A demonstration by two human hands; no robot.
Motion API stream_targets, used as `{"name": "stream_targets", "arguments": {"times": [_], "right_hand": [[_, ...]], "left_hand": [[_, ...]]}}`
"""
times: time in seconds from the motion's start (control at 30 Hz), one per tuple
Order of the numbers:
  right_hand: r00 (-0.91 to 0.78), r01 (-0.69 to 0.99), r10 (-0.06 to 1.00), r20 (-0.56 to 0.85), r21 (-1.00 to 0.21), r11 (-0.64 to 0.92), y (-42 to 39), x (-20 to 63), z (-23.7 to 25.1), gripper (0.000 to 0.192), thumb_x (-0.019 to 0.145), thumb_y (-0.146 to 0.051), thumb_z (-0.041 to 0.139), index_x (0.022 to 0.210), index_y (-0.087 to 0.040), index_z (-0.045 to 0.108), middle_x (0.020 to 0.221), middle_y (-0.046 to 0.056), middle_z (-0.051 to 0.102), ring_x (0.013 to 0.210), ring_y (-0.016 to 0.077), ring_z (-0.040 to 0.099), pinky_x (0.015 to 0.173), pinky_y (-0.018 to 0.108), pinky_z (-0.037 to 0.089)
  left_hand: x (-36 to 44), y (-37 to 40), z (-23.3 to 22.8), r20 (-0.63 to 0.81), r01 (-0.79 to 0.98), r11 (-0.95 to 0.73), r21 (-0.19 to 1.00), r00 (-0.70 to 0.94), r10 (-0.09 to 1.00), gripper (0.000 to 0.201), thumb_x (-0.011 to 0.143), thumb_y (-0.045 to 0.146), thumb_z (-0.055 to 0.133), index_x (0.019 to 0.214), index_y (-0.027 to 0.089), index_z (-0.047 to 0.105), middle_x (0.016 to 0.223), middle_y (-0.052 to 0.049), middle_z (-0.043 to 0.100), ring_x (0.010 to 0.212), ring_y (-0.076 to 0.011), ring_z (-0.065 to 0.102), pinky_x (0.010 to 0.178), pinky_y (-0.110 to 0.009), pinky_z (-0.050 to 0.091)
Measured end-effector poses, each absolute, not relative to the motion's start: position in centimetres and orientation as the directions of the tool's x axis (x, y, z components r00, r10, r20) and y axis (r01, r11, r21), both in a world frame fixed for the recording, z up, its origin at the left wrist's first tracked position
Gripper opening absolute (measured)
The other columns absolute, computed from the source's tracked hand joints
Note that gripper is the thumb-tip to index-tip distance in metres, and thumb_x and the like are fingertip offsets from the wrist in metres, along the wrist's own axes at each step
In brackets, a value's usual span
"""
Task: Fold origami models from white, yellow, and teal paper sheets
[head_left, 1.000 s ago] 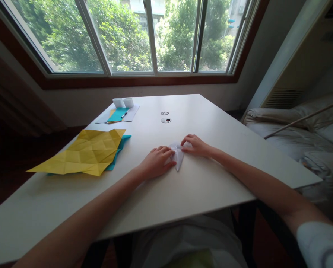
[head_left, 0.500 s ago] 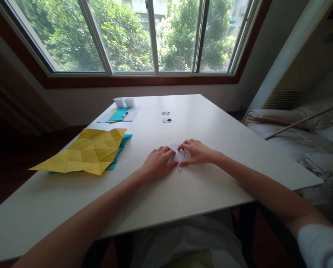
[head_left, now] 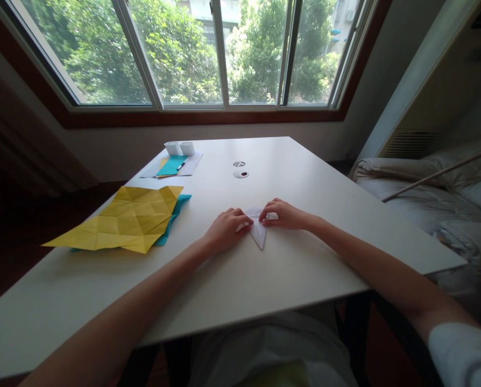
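A small folded white paper [head_left: 259, 235] lies on the white table [head_left: 305, 269], its pointed end toward me. My left hand [head_left: 227, 230] rests at its left side, thumb and fingers closed on that edge. On the right side my right hand [head_left: 284, 215] pinches the paper's other edge between thumb and fingertips. Part of the paper's upper half is hidden behind the fingers.
Left of my hands lies a creased yellow paper [head_left: 135, 217] over a teal sheet [head_left: 179, 203]. Farther back are a pen [head_left: 183, 163], a teal square [head_left: 170, 165] on white sheets and small white boxes [head_left: 179, 148]. Two round discs [head_left: 241, 174] sit mid-table.
Both hands have shifted up the paper, away from its pointed end, and more of the lower tip now shows. The thumbs have drawn in toward the fingers.
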State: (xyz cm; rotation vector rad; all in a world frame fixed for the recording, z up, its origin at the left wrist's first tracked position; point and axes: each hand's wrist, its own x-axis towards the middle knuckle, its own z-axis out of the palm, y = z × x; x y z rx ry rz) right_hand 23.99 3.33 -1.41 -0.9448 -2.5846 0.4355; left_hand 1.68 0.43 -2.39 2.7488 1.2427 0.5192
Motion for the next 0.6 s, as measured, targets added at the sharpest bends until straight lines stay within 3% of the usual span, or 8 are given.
{"name": "stream_targets", "arguments": {"times": [0.17,0.43,0.6], "right_hand": [[-0.748,0.516,0.621,0.233,-0.383,0.766,3.3,24.0,-1.3,0.012,0.079,-0.024,0.059,0.085,-0.021,0.068,0.087,0.006,0.065,0.083,0.0172,0.056,0.079,0.03,0.042],[-0.823,0.438,0.545,0.16,-0.432,0.788,3.4,25.0,-0.6,0.031,0.072,-0.038,0.066,0.098,-0.021,0.066,0.103,0.007,0.062,0.093,0.0194,0.057,0.083,0.031,0.043],[-0.8,0.44,0.568,0.193,-0.457,0.773,3.5,24.6,-0.9,0.02,0.083,-0.03,0.053,0.093,-0.02,0.067,0.094,0.006,0.064,0.084,0.0157,0.059,0.077,0.027,0.044]], "left_hand": [[1.4,0.6,-2.1,0.298,0.65,-0.724,0.229,0.662,0.688,0.02,0.084,0.032,0.05,0.09,0.024,0.067,0.096,-0.004,0.064,0.093,-0.0199,0.055,0.084,-0.034,0.043],[0.8,0.6,-1.4,0.249,0.548,-0.791,0.272,0.754,0.608,0.027,0.078,0.039,0.057,0.098,0.023,0.066,0.1,-0.007,0.064,0.094,-0.0208,0.057,0.085,-0.033,0.044],[1.1,1.0,-1.7,0.291,0.541,-0.766,0.346,0.714,0.637,0.023,0.085,0.03,0.047,0.09,0.021,0.067,0.092,-0.006,0.066,0.088,-0.0178,0.058,0.081,-0.031,0.045]]}}
